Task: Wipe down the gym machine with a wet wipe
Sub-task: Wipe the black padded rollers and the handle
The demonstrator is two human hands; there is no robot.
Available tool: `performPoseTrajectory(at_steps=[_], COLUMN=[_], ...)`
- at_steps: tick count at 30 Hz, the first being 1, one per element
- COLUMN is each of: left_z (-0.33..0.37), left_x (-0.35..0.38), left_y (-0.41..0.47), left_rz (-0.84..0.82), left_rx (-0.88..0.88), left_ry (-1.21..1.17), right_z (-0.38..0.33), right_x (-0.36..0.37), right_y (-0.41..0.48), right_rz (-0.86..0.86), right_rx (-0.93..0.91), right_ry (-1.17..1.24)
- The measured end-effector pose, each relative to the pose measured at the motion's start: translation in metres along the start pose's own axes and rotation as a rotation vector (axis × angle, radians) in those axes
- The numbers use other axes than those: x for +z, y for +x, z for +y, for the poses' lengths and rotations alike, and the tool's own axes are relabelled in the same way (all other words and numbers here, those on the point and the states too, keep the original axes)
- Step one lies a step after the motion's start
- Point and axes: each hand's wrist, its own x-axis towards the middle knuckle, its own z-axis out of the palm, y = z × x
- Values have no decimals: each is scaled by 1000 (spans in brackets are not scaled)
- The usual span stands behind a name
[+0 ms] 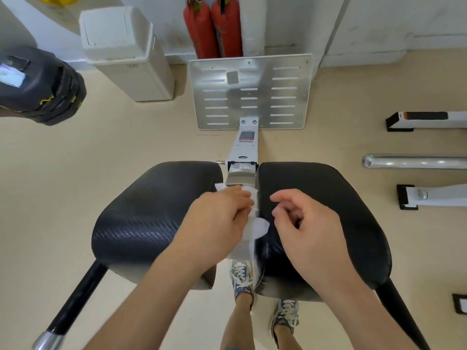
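Left hand (214, 223) gripping a white wet wipe (260, 227) against the gym machine's centre beam (243, 147), right hand (303, 223) just right of the beam above the right pad (328, 183) — fingers loosely curled, holding nothing — left pad (151, 210) on the beam's other side, metal footplate (285, 84) at the beam's far end, red extinguishers (212, 29) beyond.

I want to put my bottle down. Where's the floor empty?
Bare floor lies between the white bin and the left pad, and between the footplate and the chrome bar. Crowded between that pad and the right pad, where the left hand, the right hand and the wipe are.
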Motion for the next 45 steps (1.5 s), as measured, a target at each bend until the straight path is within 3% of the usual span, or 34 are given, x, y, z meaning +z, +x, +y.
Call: performPoseTrajectory(at_steps=[2, 4, 10, 12, 15, 18, 22, 26, 28, 31, 35, 40, 43, 45], left_z=[-4, -1, 4, 2, -6, -13, -9, -5, -3, -3, -18, -17, -18, -20], left_x=[6, 17, 27, 32, 42, 46, 32, 36, 36, 29, 25, 28, 27, 24], left_y=[-3, -7, -13, -9, 16, 50, 74, 44, 20, -5, 11, 82, 108, 113], left_rz=[-349, -568, -667, -683, -758, -933, -1050, -878, -727, -680, -745, -1038, -1214, -1239], left_rx=[76, 68, -8, 20, 6, -42, -47, -80, -29, 80, 71, 52, 3, -16], left_ry=[395, 623, 857, 803, 536, 396, 406, 539, 672, 884, 895, 720, 619, 528], right_z=[2, 5, 5, 6, 6, -1, -5, -10, -14, -20, -7, 1, 2, 1], right_x=[0, 0, 1, 3, 5, 3, 2, 3, 4, 13, 31, 31, 35, 34], right_y=[0, 3, 11, 12, 14, 20, 30, 33, 36, 24, -14, -13, -16, -18], right_rz=[7, -1, -19, 12, 35, -71, -201, -363, -466, -550, -424, -195, -212, -207], right_rx=[-11, -12, -19, -38, -66, -17, -68, -121, -157, -293, -449, -400, -418, -431], right_ry=[-37, -62, -168, -192, -251, -327, -518, -669, -679, -722, -759, -600, -583, -595])
